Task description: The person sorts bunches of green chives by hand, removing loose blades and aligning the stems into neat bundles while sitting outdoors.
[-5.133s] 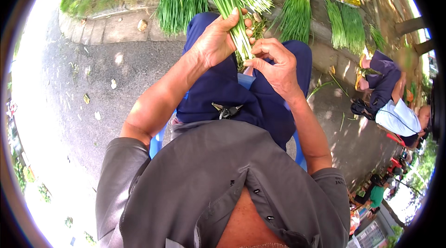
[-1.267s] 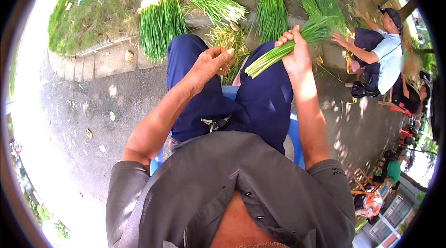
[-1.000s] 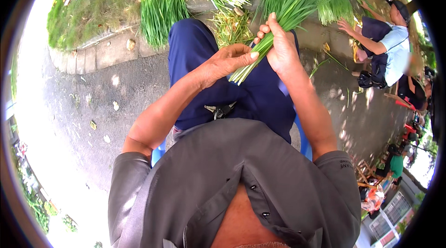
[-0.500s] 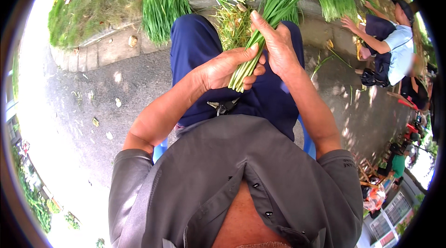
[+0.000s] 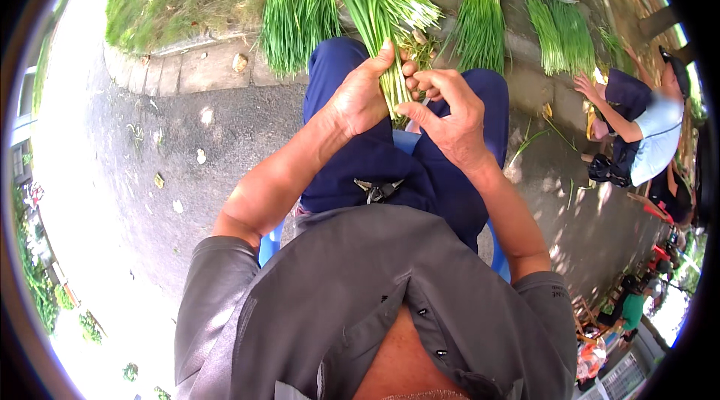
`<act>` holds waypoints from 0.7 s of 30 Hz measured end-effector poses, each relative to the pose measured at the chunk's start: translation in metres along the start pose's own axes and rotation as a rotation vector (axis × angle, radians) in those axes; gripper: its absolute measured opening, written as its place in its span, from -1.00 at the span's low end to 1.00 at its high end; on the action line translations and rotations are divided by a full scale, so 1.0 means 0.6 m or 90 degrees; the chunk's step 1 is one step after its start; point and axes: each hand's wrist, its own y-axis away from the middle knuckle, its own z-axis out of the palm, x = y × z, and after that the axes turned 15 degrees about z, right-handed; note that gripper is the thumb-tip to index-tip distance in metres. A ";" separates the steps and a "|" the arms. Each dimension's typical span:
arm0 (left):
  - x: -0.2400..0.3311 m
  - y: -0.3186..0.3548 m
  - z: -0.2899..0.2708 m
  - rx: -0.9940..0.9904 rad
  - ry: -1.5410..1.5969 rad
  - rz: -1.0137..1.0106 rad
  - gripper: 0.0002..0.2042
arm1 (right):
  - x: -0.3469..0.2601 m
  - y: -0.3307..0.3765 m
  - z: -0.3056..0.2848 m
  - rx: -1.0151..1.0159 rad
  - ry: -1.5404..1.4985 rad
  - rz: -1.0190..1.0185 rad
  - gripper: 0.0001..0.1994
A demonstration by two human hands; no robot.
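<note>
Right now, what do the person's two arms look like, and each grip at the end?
The left sleeve and right sleeve are short and dark grey, with small dark printing on the right one. Below them, the left arm and right arm are bare. The left grip and right grip wear no gloves, and no watch shows.

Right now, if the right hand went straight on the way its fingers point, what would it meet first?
The right hand points at the stalks in the left hand, so probably those; depth is unclear, and it may be touching them.
</note>
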 end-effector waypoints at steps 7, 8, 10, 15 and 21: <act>0.008 -0.007 -0.008 -0.017 0.041 0.045 -0.69 | 0.008 0.006 0.011 -0.022 0.120 -0.046 -0.57; 0.007 -0.007 -0.009 -0.017 0.037 0.047 -0.69 | 0.009 0.005 0.011 -0.028 0.118 -0.037 -0.58; 0.006 -0.007 -0.009 -0.007 0.026 0.048 -0.69 | 0.007 0.006 0.010 -0.052 0.089 -0.001 -0.61; 0.009 -0.006 -0.002 0.022 0.022 0.032 -0.69 | 0.009 -0.001 0.003 -0.058 0.096 -0.032 -0.65; 0.015 -0.006 -0.005 0.007 0.034 0.031 -0.71 | 0.005 -0.010 -0.007 -0.089 0.169 -0.090 -0.60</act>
